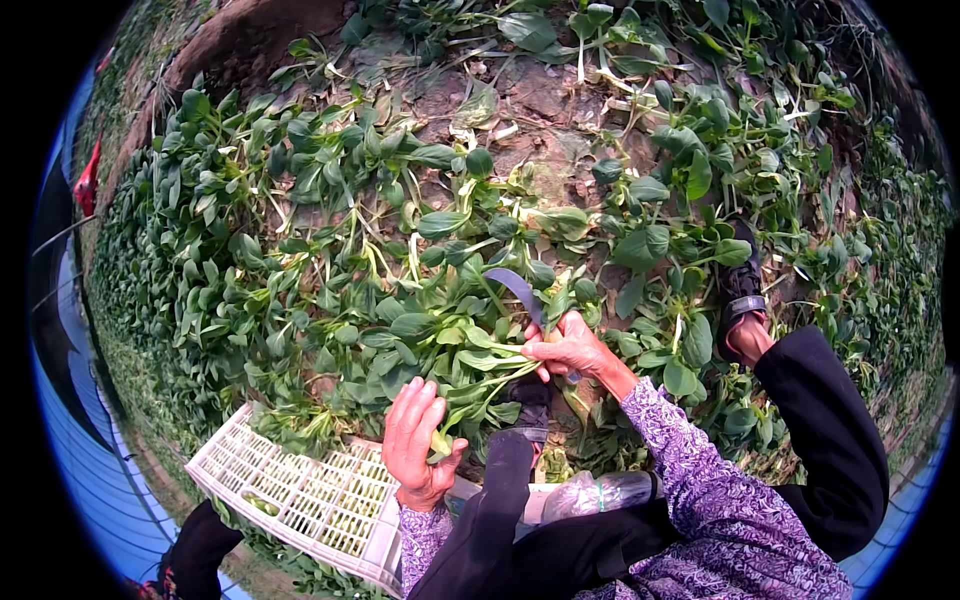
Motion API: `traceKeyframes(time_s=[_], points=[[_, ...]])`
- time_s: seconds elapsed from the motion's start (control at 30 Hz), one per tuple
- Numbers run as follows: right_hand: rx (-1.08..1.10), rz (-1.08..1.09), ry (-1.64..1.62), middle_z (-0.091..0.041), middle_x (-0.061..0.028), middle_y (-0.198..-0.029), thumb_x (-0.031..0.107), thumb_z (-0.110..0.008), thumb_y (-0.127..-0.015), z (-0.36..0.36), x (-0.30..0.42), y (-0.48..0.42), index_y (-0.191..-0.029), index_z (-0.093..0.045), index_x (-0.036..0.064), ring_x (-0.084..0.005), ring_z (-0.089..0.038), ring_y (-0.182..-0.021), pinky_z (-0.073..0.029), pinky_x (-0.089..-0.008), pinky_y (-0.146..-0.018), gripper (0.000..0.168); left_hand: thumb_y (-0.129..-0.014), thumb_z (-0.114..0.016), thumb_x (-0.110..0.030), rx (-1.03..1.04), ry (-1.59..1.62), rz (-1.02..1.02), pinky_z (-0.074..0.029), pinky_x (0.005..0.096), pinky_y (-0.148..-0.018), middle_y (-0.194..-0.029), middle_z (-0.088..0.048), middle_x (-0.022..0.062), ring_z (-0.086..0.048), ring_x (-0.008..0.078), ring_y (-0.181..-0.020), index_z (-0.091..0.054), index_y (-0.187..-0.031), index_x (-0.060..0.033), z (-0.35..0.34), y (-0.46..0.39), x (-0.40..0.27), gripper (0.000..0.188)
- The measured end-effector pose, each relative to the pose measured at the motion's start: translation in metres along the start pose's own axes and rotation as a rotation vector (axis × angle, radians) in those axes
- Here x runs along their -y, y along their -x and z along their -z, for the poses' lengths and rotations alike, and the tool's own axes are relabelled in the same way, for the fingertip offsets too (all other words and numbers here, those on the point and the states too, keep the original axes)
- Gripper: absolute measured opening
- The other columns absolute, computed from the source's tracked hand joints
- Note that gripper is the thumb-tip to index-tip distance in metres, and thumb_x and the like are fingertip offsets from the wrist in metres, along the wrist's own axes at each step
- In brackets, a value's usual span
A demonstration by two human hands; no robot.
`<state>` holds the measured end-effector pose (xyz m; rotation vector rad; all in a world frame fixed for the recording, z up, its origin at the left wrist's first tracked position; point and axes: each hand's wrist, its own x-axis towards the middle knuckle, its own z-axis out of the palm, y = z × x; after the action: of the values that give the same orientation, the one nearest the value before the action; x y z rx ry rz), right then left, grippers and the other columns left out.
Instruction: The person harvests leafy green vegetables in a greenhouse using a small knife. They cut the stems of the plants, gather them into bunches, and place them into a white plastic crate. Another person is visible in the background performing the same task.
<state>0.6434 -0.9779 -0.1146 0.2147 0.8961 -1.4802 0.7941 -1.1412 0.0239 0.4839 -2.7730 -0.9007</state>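
My right hand (pixel 570 349) grips a sickle whose dark curved blade (pixel 517 289) points up and to the left. Between its thumb and fingers I also pinch several pale green leaf stalks (pixel 495 364). Lower left of it is my left hand (pixel 416 442), its fingers extended and thumb apart. The pale base of a bok choy plant (pixel 440 444) lies in the crook of that thumb against the palm. Leaves run from there toward my right hand, overlapping, so I cannot tell which stalks belong together. Cut leafy greens (pixel 412 326) lie just beyond both hands.
A white plastic crate (pixel 300 536) with greens inside stands at lower left. Beside my leg is a clear plastic-wrapped bundle (pixel 600 495). My shoe (pixel 739 292) rests among plants at right. Another person's dark-clothed leg (pixel 199 544) shows behind the crate. Trampled soil (pixel 555 150) lies ahead.
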Motion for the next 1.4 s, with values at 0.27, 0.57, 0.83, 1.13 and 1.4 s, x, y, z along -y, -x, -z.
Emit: traceKeyframes(time_s=[0.27, 0.57, 0.83, 1.13, 1.4], points=[[0.094, -0.008, 0.047, -0.058, -0.0032, -0.067, 0.006, -0.071, -0.075, -0.020, 0.006, 0.017, -0.089, -0.052, 0.002, -0.0102, -0.056, -0.048, -0.036, -0.0186, -0.038, 0.025, -0.066, -0.073, -0.016, 0.507, -0.080, 0.040, -0.032, 0.0467, -0.099, -0.105, -0.056, 0.0172, -0.053, 0.0292, -0.103, -0.039, -0.127, 0.0057, -0.046, -0.024, -0.014, 0.072], [0.010, 0.575, 1.516, -0.052, -0.0127, -0.081, 0.016, -0.047, -0.089, 0.028, -0.046, -0.006, -0.118, -0.050, 0.003, -0.0255, -0.054, -0.076, -0.043, -0.0342, -0.066, 0.032, -0.056, -0.071, -0.015, 0.459, -0.500, 0.010, -0.031, 0.0522, -0.095, -0.116, -0.048, 0.0214, -0.041, 0.0371, -0.115, -0.058, -0.082, -0.0007, -0.066, -0.056, -0.013, 0.033], [0.004, 0.869, 2.368, -0.046, -0.0126, -0.097, 0.016, -0.040, -0.090, 0.012, -0.058, -0.029, -0.121, -0.045, 0.001, -0.0210, -0.046, -0.093, -0.040, -0.0309, -0.083, 0.035, -0.051, -0.070, -0.002, 0.370, -0.528, 0.269, -0.038, 0.0416, -0.081, -0.129, -0.043, 0.0141, -0.043, 0.0309, -0.113, -0.054, -0.094, -0.0046, -0.062, 0.011, 0.042, 0.046], [0.065, 1.110, 3.334, -0.049, -0.0065, -0.097, 0.011, -0.044, -0.084, -0.001, -0.056, -0.031, -0.125, -0.044, 0.001, -0.0199, -0.045, -0.094, -0.035, -0.0351, -0.091, 0.042, -0.056, -0.059, 0.000, 0.192, -0.407, 0.284, -0.039, 0.0373, -0.081, -0.115, -0.056, 0.0091, -0.051, 0.0284, -0.102, -0.057, -0.096, -0.0049, -0.062, 0.024, 0.056, 0.040], [0.179, 1.224, 3.435, -0.049, -0.0126, -0.115, 0.010, -0.040, -0.084, 0.000, -0.047, -0.020, -0.122, -0.043, -0.002, -0.0229, -0.049, -0.093, -0.037, -0.0409, -0.095, 0.040, -0.053, -0.058, 0.001, 0.182, -0.445, 0.233, -0.038, 0.0359, -0.076, -0.110, -0.058, 0.0076, -0.052, 0.0257, -0.094, -0.057, -0.095, -0.0070, -0.070, 0.033, 0.054, 0.043]])
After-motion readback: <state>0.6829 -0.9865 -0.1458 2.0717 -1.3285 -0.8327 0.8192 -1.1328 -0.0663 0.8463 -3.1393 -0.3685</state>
